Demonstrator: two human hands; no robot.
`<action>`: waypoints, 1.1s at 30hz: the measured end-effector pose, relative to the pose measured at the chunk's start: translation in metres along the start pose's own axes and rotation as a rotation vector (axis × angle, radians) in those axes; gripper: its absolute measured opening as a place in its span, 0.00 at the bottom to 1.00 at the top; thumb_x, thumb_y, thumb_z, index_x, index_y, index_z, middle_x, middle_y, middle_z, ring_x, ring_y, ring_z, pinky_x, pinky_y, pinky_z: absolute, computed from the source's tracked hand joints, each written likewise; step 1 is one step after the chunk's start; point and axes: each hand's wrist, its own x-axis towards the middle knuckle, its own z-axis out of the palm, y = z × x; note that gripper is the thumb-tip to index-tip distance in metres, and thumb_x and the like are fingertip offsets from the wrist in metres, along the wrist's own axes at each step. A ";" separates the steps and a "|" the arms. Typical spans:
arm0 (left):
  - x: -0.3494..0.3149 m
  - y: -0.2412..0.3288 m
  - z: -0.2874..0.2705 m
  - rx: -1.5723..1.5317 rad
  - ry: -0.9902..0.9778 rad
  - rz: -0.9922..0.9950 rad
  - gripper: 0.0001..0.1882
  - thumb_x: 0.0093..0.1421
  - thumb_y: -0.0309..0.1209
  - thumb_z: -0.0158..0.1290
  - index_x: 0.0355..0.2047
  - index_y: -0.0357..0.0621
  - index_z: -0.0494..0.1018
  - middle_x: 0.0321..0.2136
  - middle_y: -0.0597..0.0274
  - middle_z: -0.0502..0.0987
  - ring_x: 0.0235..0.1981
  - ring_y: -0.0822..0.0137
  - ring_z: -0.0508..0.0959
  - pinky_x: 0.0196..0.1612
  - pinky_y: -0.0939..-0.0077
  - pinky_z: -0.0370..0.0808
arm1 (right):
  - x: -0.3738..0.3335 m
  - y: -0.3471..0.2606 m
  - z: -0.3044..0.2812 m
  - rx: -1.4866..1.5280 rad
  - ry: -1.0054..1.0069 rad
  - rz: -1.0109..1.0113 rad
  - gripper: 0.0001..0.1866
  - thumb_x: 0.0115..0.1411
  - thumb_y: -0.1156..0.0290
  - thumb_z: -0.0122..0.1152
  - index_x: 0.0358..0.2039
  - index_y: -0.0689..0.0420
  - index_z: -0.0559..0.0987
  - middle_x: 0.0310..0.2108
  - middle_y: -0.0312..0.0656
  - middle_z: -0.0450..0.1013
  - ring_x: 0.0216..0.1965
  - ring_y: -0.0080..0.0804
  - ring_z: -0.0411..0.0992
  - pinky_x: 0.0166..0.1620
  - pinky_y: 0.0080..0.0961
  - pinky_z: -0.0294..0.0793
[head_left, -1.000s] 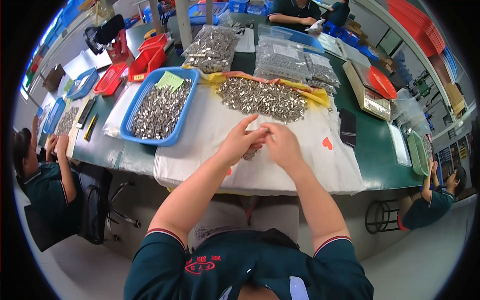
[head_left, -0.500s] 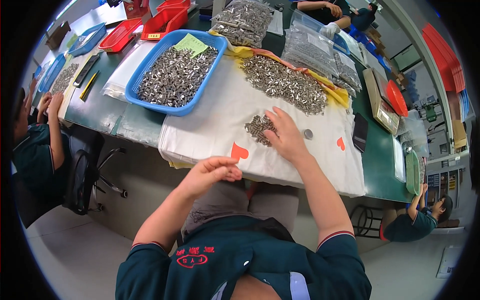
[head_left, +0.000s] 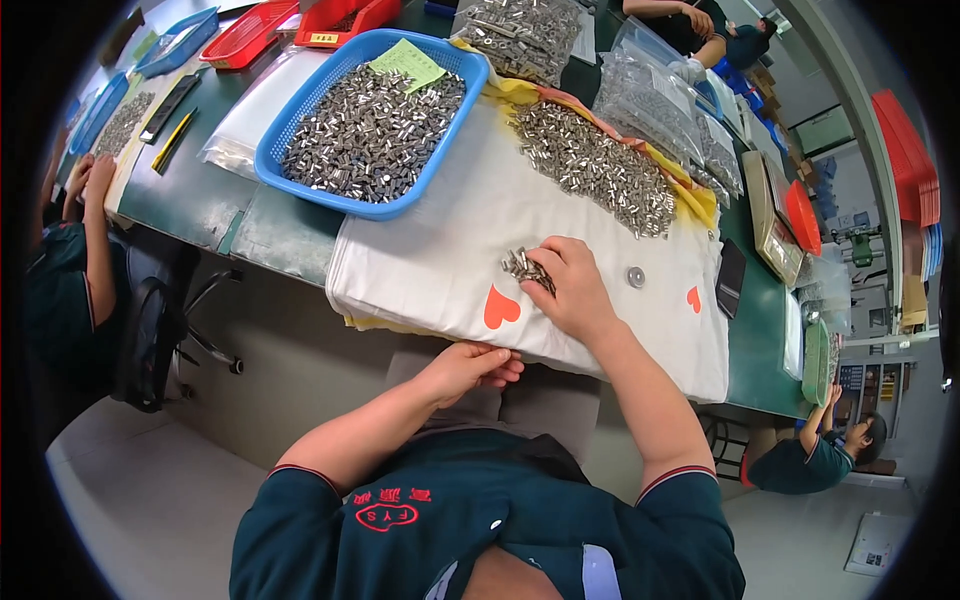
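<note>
Small pile of metal parts (head_left: 517, 266) sits on the white cloth (head_left: 420, 265), at the right hand (head_left: 568, 287). That hand is cupped against the pile, thumb and fingers apart; can't tell if it's actually gripping any. Left hand (head_left: 478, 367) is at the cloth's front edge, fingers curled; can't see if anything's inside. Parts look hard, stiff, light singly, probably slick and quick to roll; best scooped from the sides or pinched mid-length. Metal disc (head_left: 636, 277) is near the right hand, could get knocked. Bigger heap (head_left: 595, 170) limits reach behind; blue basket (head_left: 375, 209) crowds the far left.
</note>
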 end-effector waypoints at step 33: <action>-0.003 -0.007 -0.022 -0.102 -0.010 0.086 0.12 0.60 0.30 0.43 0.40 0.37 0.70 0.35 0.58 0.75 0.35 0.69 0.75 0.39 0.76 0.73 | 0.059 0.002 -0.010 0.429 -0.223 0.525 0.09 0.55 0.67 0.51 0.26 0.61 0.72 0.15 0.29 0.63 0.18 0.16 0.57 0.22 0.17 0.59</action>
